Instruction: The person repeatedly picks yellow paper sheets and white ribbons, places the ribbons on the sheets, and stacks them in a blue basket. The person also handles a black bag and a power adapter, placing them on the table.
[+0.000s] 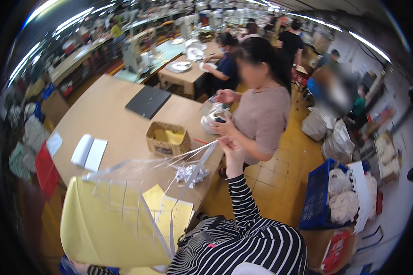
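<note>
My right hand [231,145] is raised over the table's right edge, its fingers pinched on the corner of a clear plastic sheet [126,197]. Grey bands edge this sheet, and rows of short marks or slits run across it. Thin white strips stretch from my fingers down along the plastic. A large yellow sheet [101,224] bulges up against it at the lower left. Part of my left hand [80,267] shows under the yellow sheet's lower edge; its fingers are hidden. Smaller yellow papers [181,213] lie on the table behind the plastic.
On the brown table [108,110] are a woven basket [168,149], crumpled white scraps [192,174], a black board [148,101] and an open notebook [89,152]. A person [266,110] at the right side handles a white shoe [213,120]. A blue crate [314,197] holds bagged items.
</note>
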Demonstrator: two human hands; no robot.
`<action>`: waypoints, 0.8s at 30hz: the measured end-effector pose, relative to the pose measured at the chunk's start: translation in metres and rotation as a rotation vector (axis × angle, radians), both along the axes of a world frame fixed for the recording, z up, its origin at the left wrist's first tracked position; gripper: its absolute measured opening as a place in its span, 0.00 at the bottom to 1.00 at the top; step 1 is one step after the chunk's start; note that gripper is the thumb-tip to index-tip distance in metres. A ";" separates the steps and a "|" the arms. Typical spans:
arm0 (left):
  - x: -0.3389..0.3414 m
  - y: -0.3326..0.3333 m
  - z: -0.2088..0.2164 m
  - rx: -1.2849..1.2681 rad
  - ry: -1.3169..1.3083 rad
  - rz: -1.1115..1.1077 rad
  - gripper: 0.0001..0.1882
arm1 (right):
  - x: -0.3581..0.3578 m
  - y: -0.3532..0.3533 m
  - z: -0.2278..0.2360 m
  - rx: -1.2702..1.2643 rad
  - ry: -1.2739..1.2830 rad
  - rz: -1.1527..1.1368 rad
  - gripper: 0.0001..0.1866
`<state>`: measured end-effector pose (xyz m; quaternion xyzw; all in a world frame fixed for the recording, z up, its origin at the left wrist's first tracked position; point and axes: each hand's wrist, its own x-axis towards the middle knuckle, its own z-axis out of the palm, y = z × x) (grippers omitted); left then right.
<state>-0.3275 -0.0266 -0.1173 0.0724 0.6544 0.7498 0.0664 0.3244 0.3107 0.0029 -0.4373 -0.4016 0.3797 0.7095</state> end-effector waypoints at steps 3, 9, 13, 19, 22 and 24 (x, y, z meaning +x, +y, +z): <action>-0.034 -0.057 -0.004 0.058 -0.051 0.107 0.17 | 0.000 -0.001 -0.004 -0.027 0.001 0.044 0.03; -0.044 -0.094 -0.019 0.181 0.048 0.312 0.16 | -0.010 0.011 -0.029 -0.095 -0.180 0.097 0.06; -0.022 -0.094 -0.025 0.345 0.004 0.294 0.14 | -0.019 0.023 -0.048 -0.161 -0.191 0.139 0.05; -0.017 -0.143 -0.044 0.438 -0.088 0.367 0.09 | -0.029 0.040 -0.046 -0.133 -0.257 0.156 0.04; -0.017 -0.167 -0.050 0.508 -0.240 0.387 0.11 | -0.032 0.051 -0.048 -0.081 -0.242 0.147 0.04; -0.008 -0.180 -0.049 0.467 -0.199 0.445 0.12 | -0.030 0.060 -0.051 -0.038 -0.183 0.150 0.05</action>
